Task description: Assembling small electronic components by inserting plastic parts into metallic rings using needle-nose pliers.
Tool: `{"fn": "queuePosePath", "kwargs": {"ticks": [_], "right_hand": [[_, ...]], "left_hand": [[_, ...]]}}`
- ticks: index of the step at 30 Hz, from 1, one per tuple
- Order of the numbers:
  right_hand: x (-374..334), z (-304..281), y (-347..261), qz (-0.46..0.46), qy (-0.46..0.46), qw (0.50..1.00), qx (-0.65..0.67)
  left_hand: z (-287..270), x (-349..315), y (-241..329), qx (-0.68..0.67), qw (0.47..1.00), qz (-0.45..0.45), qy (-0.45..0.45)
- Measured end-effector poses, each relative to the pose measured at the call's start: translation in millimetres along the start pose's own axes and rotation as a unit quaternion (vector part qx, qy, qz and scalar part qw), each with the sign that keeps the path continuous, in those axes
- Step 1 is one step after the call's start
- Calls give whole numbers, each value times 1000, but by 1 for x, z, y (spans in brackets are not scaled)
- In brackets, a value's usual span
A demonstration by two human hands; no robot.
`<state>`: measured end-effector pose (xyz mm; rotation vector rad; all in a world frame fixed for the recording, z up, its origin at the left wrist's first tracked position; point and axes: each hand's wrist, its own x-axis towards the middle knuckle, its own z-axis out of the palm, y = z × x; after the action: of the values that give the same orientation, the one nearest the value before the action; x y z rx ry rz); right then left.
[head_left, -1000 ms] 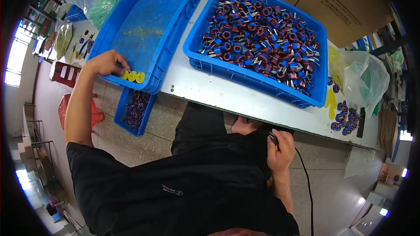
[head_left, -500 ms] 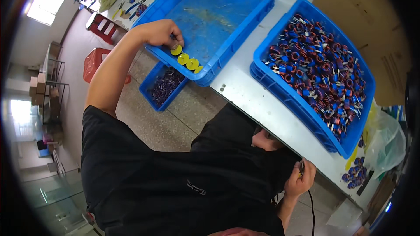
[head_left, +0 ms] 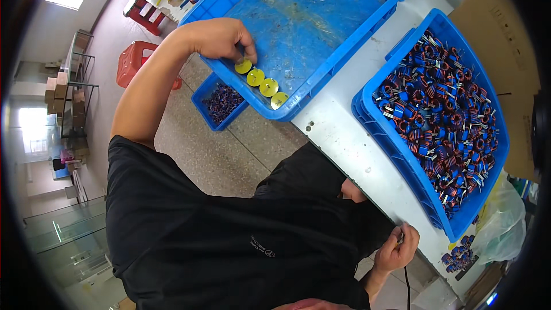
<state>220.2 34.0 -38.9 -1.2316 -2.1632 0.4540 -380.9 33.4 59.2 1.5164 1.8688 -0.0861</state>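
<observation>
My left hand (head_left: 225, 39) reaches into the corner of a large blue tray (head_left: 344, 64). Its fingers are closed down on a round yellow disc (head_left: 243, 66), which sits at the end of a row. More yellow discs (head_left: 268, 87) continue that row along the tray's near wall. At the table's front edge, my right hand (head_left: 397, 248) is closed round something small and dark, mostly hidden by the fingers. A black cable (head_left: 408, 287) hangs down just below it.
On the white table (head_left: 344, 119), a deep blue bin (head_left: 396, 175) holds many copper-wound coils (head_left: 453, 120). Wound parts and a plastic bag (head_left: 505, 224) lie beyond. Below the tray, a small blue bin (head_left: 201, 103) of dark parts stands near red stools (head_left: 135, 63). Cardboard (head_left: 499, 51) rises at right.
The view has shifted, moving tray and bin rightward in the picture. My left hand stays at the same end disc. The disc at the row's other end shows more of its face now.
</observation>
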Motion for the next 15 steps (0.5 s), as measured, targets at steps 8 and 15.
{"fn": "queuePosePath", "kwargs": {"ticks": [8, 15], "right_hand": [[7, 6, 6, 10, -19, 999, 27], [9, -7, 10, 9, -18, 999, 46]], "left_hand": [[4, 3, -2, -10, 999, -10, -28], [-16, -3, 2, 36, 997, 57, 38]]}}
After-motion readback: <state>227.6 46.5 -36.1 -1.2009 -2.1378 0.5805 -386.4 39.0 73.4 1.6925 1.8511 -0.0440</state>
